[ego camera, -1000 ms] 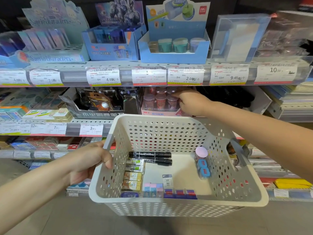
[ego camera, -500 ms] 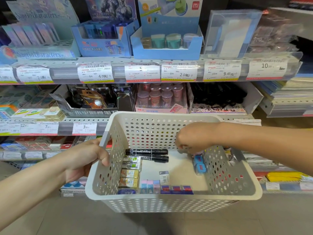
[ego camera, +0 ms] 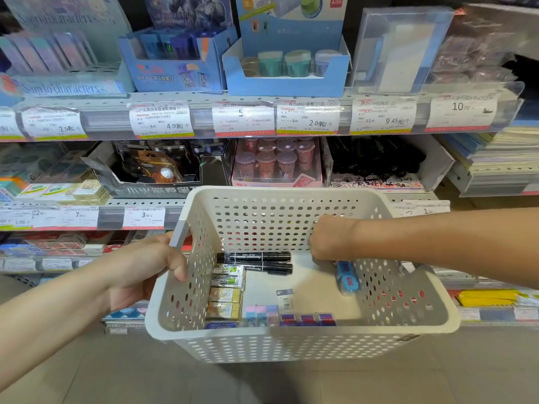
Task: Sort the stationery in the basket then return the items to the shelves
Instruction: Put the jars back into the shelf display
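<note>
Grey metal store shelves [ego camera: 163, 96] with clear price-label strips fill the background, stocked with blue cardboard display boxes on the upper tier and, on the tier beneath, a pink tray of small lidded sharpener cups [ego camera: 275, 161] beside a white tray of black markers [ego camera: 376, 158]. In front of them hangs a white perforated plastic basket [ego camera: 291, 336], held out over the tiled floor. The left hand [ego camera: 145, 268] grips the basket's left rim at the grey handle, the thumb curled over the edge and pressing on the inner wall. The right hand [ego camera: 328, 239] reaches down inside the basket near its right wall with fingers curled downward; what they grasp, if anything, is hidden under the hand, so I cannot tell. Just below that hand, blue oblong erasers [ego camera: 347, 278] lie against the right wall. On the basket floor two black permanent markers [ego camera: 256, 260] lie side by side toward the back left. Along the left wall sits a row of small wrapped erasers [ego camera: 226, 293], green-and-white ones behind yellowish ones. Along the near wall run pastel pink and blue blocks [ego camera: 261, 314], then small red-and-blue packets [ego camera: 307, 319], with a little white barcoded packet [ego camera: 285, 298] just behind them.
</note>
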